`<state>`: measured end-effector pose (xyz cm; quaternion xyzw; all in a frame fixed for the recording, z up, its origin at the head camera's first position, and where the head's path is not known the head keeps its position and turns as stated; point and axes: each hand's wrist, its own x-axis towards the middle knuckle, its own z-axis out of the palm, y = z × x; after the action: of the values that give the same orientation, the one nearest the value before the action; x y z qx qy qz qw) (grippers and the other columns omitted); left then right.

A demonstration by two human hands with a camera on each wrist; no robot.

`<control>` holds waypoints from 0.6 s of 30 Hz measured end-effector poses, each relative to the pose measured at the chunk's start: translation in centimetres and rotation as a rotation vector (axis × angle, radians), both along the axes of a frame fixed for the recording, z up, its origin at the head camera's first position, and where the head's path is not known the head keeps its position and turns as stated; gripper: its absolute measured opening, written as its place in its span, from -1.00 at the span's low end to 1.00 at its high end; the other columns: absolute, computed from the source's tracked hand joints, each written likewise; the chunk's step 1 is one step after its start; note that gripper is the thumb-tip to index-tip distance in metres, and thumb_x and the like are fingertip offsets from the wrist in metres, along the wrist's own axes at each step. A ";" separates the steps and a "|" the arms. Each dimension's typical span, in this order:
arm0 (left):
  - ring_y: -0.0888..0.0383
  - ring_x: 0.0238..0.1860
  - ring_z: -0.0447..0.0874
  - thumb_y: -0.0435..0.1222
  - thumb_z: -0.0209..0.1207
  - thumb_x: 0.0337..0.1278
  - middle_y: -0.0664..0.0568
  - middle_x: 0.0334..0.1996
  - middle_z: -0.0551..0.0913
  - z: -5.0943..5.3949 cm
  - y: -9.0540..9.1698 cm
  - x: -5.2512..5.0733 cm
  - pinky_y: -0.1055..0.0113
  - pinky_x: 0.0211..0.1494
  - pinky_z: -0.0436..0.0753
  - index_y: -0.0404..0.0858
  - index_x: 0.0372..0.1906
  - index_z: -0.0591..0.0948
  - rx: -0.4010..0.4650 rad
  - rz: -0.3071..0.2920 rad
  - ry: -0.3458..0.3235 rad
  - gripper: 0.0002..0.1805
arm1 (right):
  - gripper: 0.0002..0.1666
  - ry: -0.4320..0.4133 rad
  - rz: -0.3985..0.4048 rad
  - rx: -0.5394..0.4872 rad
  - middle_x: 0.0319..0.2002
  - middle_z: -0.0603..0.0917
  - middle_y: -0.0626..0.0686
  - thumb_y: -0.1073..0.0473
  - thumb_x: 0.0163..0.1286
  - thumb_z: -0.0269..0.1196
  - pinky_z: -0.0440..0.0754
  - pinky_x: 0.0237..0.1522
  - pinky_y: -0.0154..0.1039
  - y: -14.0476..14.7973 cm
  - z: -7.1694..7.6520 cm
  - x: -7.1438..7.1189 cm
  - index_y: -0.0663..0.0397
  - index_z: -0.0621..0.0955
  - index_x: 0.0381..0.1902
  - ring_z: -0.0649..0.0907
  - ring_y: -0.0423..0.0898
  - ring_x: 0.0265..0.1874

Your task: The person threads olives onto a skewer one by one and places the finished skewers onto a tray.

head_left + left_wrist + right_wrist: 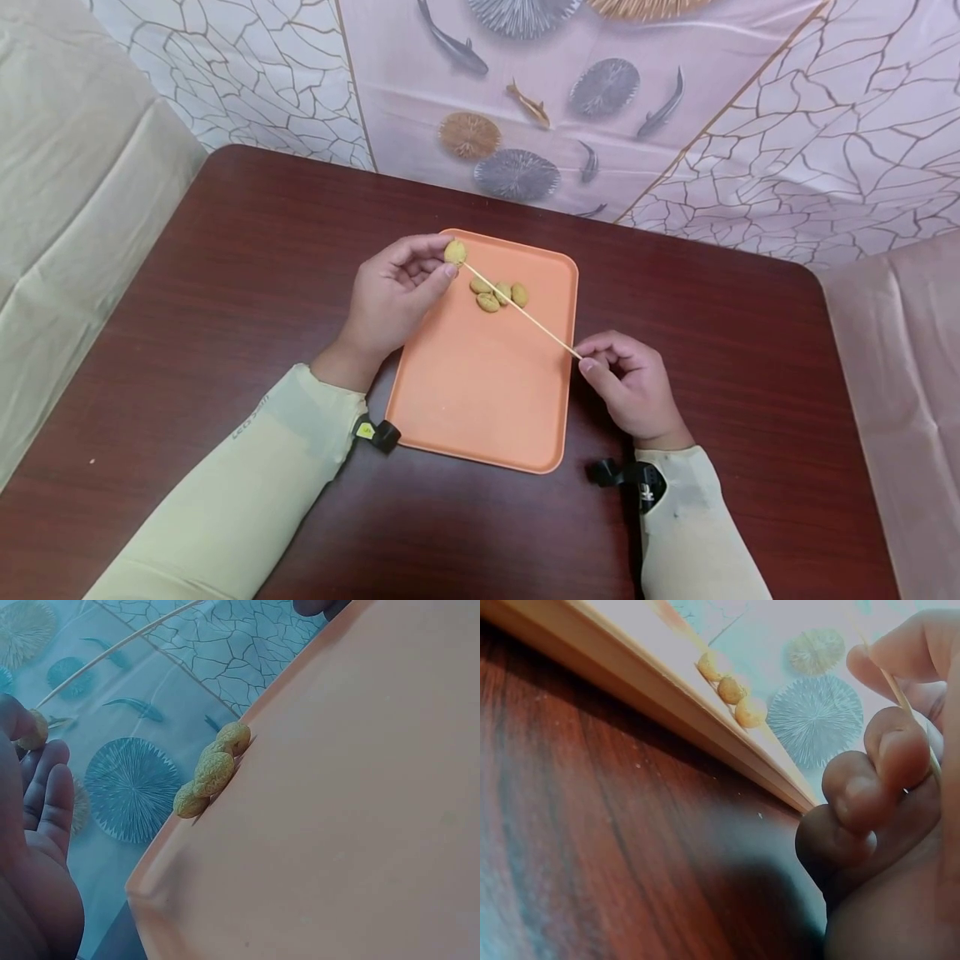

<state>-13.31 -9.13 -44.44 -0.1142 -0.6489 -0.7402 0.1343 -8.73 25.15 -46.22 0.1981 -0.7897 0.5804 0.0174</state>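
Note:
My left hand (pixel 397 292) pinches a yellow-green, wrinkled oval piece (pixel 455 252) between thumb and fingers above the tray's upper left edge. A thin pale stick (pixel 525 312) runs from that piece down to my right hand (pixel 633 387), which pinches its other end beside the tray's right edge. Whether the tip has entered the piece, I cannot tell. Several similar pieces (pixel 488 302) lie grouped on the orange tray (pixel 480 400), below the stick. In the left wrist view the held piece (pixel 34 730) shows at the fingertips; in the right wrist view the stick (pixel 897 691) crosses my curled fingers.
The tray lies on a dark reddish-brown table (pixel 712 333). Behind the table hangs a patterned cloth (pixel 525 108) with fish and round motifs. Plain beige cloth (pixel 67 167) hangs at the left, and more (pixel 907 375) at the right.

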 end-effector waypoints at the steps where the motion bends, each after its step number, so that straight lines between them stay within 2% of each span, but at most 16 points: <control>1: 0.20 -0.09 0.81 -0.56 0.42 0.36 -0.03 -0.02 0.85 0.0 0.0 0.0 0.44 0.02 0.85 -0.49 0.25 0.74 0.002 -0.001 0.002 -0.61 | -0.84 0.000 -0.002 0.003 -0.52 0.62 -0.20 0.55 0.46 0.27 0.50 -0.45 -0.37 0.0 0.0 0.0 0.37 0.76 -0.13 0.54 -0.27 -0.51; 5: 0.20 -0.09 0.82 -0.58 0.43 0.33 0.00 0.00 0.83 -0.2 0.0 -0.1 0.43 0.02 0.85 -0.50 0.23 0.73 0.012 -0.002 0.008 -0.61 | -0.83 0.000 -0.008 0.026 -0.52 0.63 -0.21 0.55 0.45 0.29 0.51 -0.45 -0.39 -0.1 0.0 0.0 0.34 0.77 -0.12 0.55 -0.28 -0.50; 10: 0.19 -0.08 0.84 -0.53 0.48 0.30 -0.08 0.02 0.81 -0.3 -0.2 -0.2 0.40 0.06 0.87 -0.45 0.17 0.72 -0.012 0.027 -0.014 -0.63 | -0.80 0.013 0.008 0.086 -0.54 0.62 -0.16 0.52 0.45 0.37 0.52 -0.43 -0.40 -0.2 -0.2 -0.1 0.22 0.80 -0.09 0.55 -0.27 -0.50; 15: 0.17 -0.11 0.84 -0.43 0.55 0.29 -0.12 0.01 0.82 -0.4 -0.3 -0.5 0.43 0.04 0.86 -0.36 0.13 0.77 -0.115 0.090 -0.067 -0.65 | -0.78 0.072 0.000 0.160 -0.58 0.56 -0.11 0.47 0.41 0.45 0.51 -0.42 -0.42 -0.2 -0.3 -0.2 0.12 0.85 -0.09 0.53 -0.27 -0.50; 18: 0.12 -0.10 0.84 -0.40 0.57 0.28 -0.13 -0.02 0.82 -0.5 -0.4 -0.6 0.43 0.02 0.86 -0.34 0.15 0.80 -0.211 0.125 -0.059 -0.63 | -0.78 0.121 -0.023 0.187 -0.60 0.53 -0.11 0.46 0.37 0.50 0.48 -0.43 -0.44 -0.4 -0.2 -0.2 0.11 0.86 -0.10 0.50 -0.28 -0.52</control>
<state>-13.93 -9.50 -44.90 -0.0652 -0.7325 -0.6612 0.1484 -8.88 24.74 -46.41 0.2243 -0.8402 0.4909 0.0533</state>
